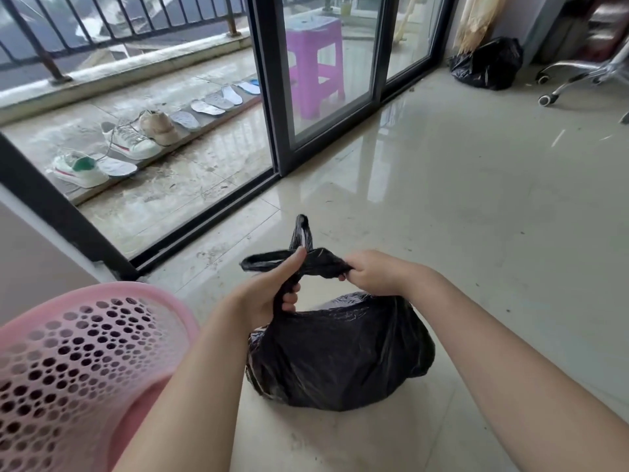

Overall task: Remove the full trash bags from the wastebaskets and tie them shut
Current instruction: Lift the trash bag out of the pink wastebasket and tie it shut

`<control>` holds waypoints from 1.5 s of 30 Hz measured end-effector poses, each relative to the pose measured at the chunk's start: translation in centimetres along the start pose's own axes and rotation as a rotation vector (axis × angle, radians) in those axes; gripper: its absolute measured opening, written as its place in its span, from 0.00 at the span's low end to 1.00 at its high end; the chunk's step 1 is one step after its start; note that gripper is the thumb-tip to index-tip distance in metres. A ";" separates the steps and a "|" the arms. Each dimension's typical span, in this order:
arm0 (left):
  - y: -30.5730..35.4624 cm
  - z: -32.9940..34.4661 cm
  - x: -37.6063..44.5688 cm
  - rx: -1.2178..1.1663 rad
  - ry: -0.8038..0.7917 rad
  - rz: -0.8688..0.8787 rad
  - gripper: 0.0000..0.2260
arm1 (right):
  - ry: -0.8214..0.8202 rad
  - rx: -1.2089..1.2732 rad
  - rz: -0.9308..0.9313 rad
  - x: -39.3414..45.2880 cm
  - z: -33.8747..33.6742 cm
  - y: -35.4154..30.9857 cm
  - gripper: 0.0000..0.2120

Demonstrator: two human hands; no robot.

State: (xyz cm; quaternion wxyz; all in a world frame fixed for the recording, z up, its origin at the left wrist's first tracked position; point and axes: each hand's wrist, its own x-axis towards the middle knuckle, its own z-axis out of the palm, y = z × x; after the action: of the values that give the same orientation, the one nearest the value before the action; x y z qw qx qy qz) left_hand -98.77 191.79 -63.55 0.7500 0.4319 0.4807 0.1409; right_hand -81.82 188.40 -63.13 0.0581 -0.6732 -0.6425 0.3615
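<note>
A full black trash bag (340,352) sits on the tiled floor in front of me. My left hand (272,287) grips one twisted handle of the bag, thumb up against the crossing strands. My right hand (371,270) pinches the other twisted handle, pulled out to the right. The two handles cross between my hands, and a loop end sticks up above them. A pink perforated wastebasket (85,352) lies tilted at the lower left, next to my left forearm, with no bag visible in it.
A second black trash bag (486,63) rests at the far right by a curtain. An office chair base (578,76) stands in the right corner. A sliding glass door (326,80) opens onto a balcony with shoes (131,139), insoles and a purple stool (315,66).
</note>
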 end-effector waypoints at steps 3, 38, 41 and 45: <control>0.1 0.0 -0.3 -0.018 0.022 0.046 0.20 | -0.074 -0.174 -0.035 0.0 0.3 -1.1 0.15; 0.8 2.7 0.7 0.334 0.526 0.534 0.11 | -0.026 0.855 0.037 0.1 -1.9 1.2 0.11; 0.8 2.7 0.5 0.127 0.364 0.519 0.06 | 0.069 0.776 0.064 0.4 -1.4 1.5 0.11; 0.9 2.4 -0.1 -0.043 0.243 0.474 0.13 | 0.279 0.613 0.049 0.7 -1.6 1.9 0.12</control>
State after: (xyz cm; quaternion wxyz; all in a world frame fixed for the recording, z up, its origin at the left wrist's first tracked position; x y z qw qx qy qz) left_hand -96.59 191.01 -62.41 0.6419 0.4963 0.4495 0.3735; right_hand -79.41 189.35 -63.24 0.3367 -0.6827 -0.4732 0.4434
